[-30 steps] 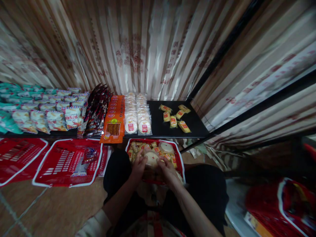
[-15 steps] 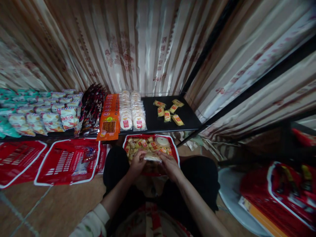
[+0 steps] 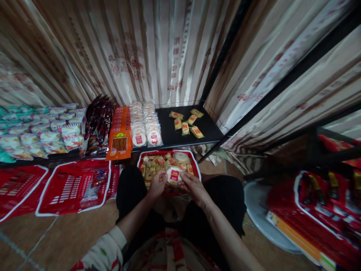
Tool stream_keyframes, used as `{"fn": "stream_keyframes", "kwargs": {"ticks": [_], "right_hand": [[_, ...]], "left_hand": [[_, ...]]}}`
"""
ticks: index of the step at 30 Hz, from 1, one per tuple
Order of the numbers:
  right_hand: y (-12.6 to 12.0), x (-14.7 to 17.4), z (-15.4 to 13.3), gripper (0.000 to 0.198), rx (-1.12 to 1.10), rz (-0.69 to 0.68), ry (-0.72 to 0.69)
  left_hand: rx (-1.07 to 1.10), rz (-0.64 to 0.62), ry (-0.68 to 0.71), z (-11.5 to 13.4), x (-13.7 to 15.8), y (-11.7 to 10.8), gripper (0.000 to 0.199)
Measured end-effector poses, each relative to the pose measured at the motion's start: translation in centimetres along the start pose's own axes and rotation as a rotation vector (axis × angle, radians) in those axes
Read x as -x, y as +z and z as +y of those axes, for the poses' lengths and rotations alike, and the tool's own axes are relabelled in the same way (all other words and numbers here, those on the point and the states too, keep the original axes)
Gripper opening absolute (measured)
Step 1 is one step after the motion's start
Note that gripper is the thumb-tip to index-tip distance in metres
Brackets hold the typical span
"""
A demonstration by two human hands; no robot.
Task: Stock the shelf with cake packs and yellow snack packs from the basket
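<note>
Gripping a round wrapped rice cracker (image 3: 174, 174) by its opposite edges, the left hand (image 3: 158, 184) and right hand (image 3: 193, 185) work together over the near part of a red basket (image 3: 169, 151). The left hand is clamped on the cracker's left edge; the right hand is clamped on its right edge, with the thumb uppermost. The cracker is positioned between the hands with its red label visible. The basket, fitted with a white rim, is located between the person's knees and contains small yellow wrapped packets (image 3: 150, 171) and a pale round pack (image 3: 181, 157) near the far right corner. Directly beyond the basket is a black shelf (image 3: 175, 141). On its right section lie six loose yellow packets (image 3: 185, 128), set at differing angles. To their left, two rows of round wrapped crackers (image 3: 153, 137) run from front to back, side by side. Next to these, in leftward order, are an orange snack package (image 3: 120, 135) overhanging the front edge, a dense row of dark glossy packets (image 3: 97, 124), rows of white packets (image 3: 70, 136) and green packets (image 3: 5, 154). Below the shelf, left of the knees, a second red basket (image 3: 75, 184) holds a few packets. A pleated curtain (image 3: 158, 49) hangs behind the shelf. At right, a pale basin (image 3: 258, 195) stands beside a further red basket (image 3: 282, 199).
</note>
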State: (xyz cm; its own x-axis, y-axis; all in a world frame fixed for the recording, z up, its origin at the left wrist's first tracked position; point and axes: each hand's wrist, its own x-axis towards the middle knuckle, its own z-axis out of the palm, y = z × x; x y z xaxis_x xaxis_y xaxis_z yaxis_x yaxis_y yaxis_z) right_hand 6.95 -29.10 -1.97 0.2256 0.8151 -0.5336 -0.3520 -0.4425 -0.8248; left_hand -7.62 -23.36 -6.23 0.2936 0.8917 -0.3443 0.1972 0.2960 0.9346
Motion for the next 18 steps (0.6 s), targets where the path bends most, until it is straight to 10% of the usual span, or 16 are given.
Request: {"fn": "stream_keyframes", "kwargs": {"ticks": [6, 10, 18], "right_hand": [[-1.2, -0.5, 0.8, 0.052, 0.825, 0.279, -0.427], [-1.0, -0.3, 0.5, 0.043, 1.132, 0.13, -0.747], [2.1, 0.3, -1.1, 0.036, 0.962, -0.171, -0.552]], "left_hand": [[-0.688, -0.068, 0.328, 3.9, 1.2, -2.2, 0.023], [-1.195, -0.285, 0.543, 6.0, 2.3, -2.9, 0.022], [-1.181, -0.264, 0.72, 6.4, 2.2, -3.0, 0.022]]}}
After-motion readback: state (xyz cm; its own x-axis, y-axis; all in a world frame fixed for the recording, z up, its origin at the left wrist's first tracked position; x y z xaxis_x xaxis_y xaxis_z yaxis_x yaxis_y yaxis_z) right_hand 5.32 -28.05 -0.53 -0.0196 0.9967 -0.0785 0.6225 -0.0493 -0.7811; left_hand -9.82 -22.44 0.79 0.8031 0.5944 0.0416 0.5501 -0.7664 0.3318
